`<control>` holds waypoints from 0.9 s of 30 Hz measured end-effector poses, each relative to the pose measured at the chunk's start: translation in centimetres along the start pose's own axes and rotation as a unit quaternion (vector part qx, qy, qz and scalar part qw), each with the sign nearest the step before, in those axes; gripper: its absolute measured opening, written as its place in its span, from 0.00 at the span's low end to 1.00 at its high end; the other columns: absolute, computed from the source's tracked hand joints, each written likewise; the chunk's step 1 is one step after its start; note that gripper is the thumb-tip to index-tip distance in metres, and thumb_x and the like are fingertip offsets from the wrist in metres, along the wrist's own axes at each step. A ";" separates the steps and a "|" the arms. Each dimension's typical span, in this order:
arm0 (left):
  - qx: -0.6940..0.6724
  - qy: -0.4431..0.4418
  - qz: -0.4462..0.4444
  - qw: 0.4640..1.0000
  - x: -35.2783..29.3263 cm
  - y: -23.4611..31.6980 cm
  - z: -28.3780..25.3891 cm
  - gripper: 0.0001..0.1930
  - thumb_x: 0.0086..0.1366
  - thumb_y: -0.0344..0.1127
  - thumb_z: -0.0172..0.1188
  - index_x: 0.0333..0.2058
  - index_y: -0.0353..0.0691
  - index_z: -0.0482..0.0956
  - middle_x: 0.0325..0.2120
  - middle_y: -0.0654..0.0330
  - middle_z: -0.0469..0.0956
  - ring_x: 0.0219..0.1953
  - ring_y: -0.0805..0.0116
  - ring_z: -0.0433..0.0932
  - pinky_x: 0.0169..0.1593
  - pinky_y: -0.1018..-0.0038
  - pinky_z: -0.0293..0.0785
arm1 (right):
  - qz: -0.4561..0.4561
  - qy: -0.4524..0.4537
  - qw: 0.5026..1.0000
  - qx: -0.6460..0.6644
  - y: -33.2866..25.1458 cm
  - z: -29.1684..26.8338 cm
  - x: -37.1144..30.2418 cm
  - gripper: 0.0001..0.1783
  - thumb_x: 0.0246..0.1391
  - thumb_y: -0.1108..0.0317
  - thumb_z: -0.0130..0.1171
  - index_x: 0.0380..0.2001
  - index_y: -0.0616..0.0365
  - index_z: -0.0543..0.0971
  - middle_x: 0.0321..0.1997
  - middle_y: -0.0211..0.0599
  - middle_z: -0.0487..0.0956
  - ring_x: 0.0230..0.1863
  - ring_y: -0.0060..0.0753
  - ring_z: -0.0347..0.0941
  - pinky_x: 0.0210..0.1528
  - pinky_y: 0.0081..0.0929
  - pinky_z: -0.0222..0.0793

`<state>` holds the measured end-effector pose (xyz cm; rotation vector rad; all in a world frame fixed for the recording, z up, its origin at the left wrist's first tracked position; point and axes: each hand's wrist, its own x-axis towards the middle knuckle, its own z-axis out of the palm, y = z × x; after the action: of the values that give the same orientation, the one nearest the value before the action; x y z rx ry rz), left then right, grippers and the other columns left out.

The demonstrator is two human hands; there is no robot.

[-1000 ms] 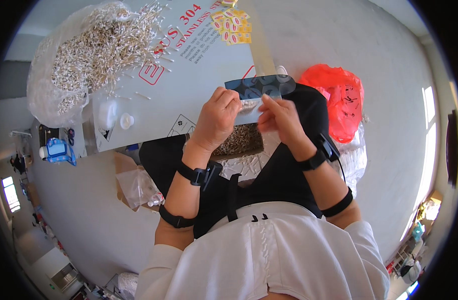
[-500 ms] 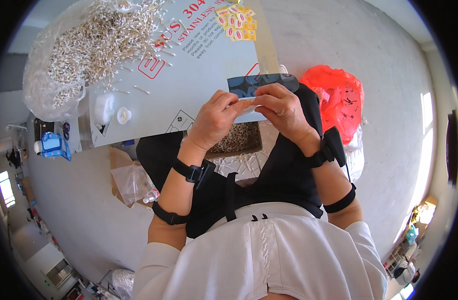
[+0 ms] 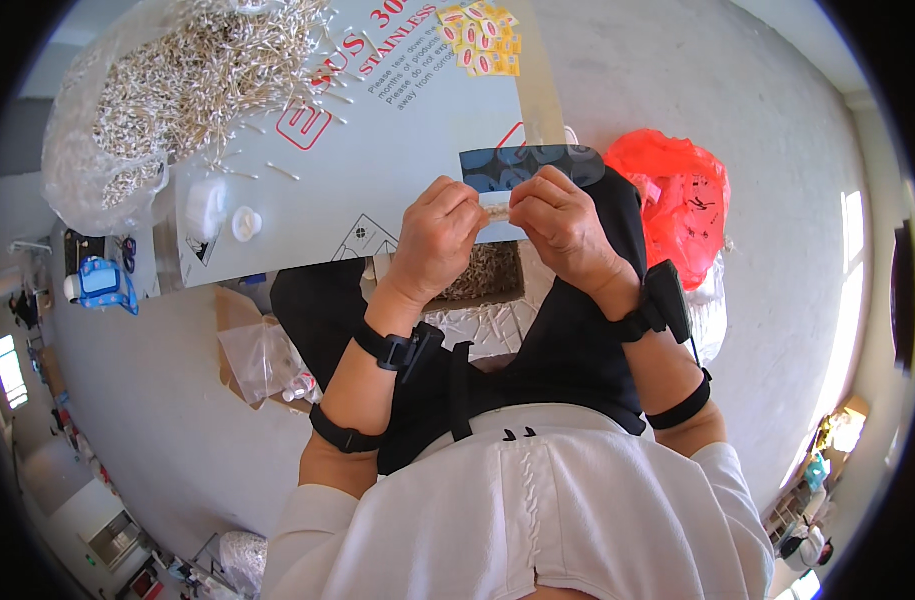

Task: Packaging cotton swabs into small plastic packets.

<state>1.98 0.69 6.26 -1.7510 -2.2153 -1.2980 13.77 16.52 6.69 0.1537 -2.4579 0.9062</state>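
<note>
My left hand (image 3: 437,240) and my right hand (image 3: 562,228) face each other over the table's near edge, fingers closed. Between their fingertips they pinch the two ends of a small, pale bundle of cotton swabs (image 3: 496,212); whether it has a clear wrapper is too small to tell. Just beyond lies a dark, film-like sheet (image 3: 512,165) with rounded grey shapes. Below the hands, between my knees, a cardboard box (image 3: 497,298) holds many cotton swabs. A large heap of loose cotton swabs (image 3: 207,70) spills from a clear plastic bag (image 3: 62,190) at the far left.
Small yellow-and-white labels (image 3: 492,62) lie on the grey table (image 3: 397,190). A white round cap (image 3: 245,224) and a translucent container (image 3: 205,208) sit at its left. A red plastic bag (image 3: 677,190) is at the right. An open carton (image 3: 237,335) with plastic stands lower left.
My left fingers have shifted slightly right and drawn back, so more of the swab bundle shows between the hands. My right hand has barely moved.
</note>
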 end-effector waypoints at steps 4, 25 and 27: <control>0.002 -0.005 -0.012 1.000 -0.5 0.1 0.3 0.09 0.45 0.20 0.64 0.24 0.35 0.74 0.26 0.58 0.73 0.31 0.59 0.74 0.32 0.67 0.73 | 0.005 -0.002 1.000 -0.004 0.2 0.6 -0.2 0.09 0.36 0.82 0.60 0.24 0.61 0.72 0.30 0.37 0.72 0.34 0.43 0.68 0.37 0.35 0.69; 0.105 -0.016 0.045 0.993 -0.5 0.0 0.4 0.06 0.45 0.24 0.62 0.25 0.37 0.76 0.25 0.62 0.70 0.30 0.64 0.71 0.31 0.71 0.73 | -0.022 0.012 0.996 -0.086 -0.4 0.9 -0.6 0.13 0.34 0.80 0.63 0.29 0.57 0.78 0.29 0.33 0.72 0.32 0.39 0.69 0.34 0.32 0.68; 0.054 -0.029 -0.019 0.998 -0.7 -0.4 0.6 0.05 0.47 0.24 0.62 0.25 0.37 0.76 0.25 0.61 0.70 0.30 0.63 0.72 0.32 0.69 0.73 | 0.017 -0.012 0.993 -0.114 -0.7 1.2 -0.5 0.11 0.36 0.79 0.62 0.27 0.57 0.76 0.28 0.34 0.70 0.33 0.41 0.68 0.35 0.33 0.67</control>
<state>2.16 0.49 5.34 -1.7384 -2.3115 -1.1254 13.84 15.17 6.10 0.0431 -2.5716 0.6337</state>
